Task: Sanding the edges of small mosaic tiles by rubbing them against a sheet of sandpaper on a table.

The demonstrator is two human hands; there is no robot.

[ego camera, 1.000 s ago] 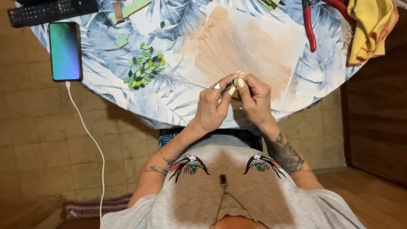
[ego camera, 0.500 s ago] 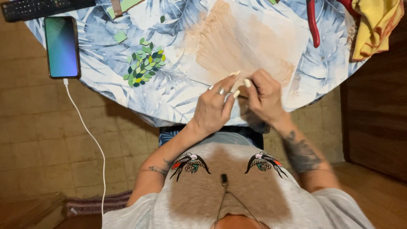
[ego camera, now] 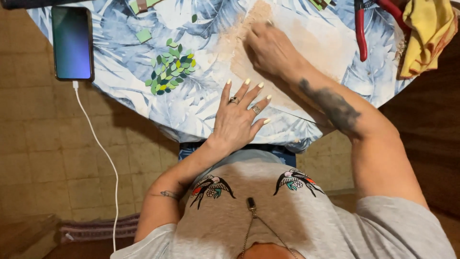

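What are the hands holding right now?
The left hand holds nothing; it lies flat and open on the table. The right hand presses on the tan sheet; whether it holds anything cannot be told.

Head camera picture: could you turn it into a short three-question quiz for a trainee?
1. True or false: the left hand lies flat with fingers spread on the table.
2. What does the right hand press on? A) the phone B) the pale wooden board C) the yellow cloth
3. What lies between phone and board?

Key
1. True.
2. B.
3. A pile of small green and yellow leaf pieces.
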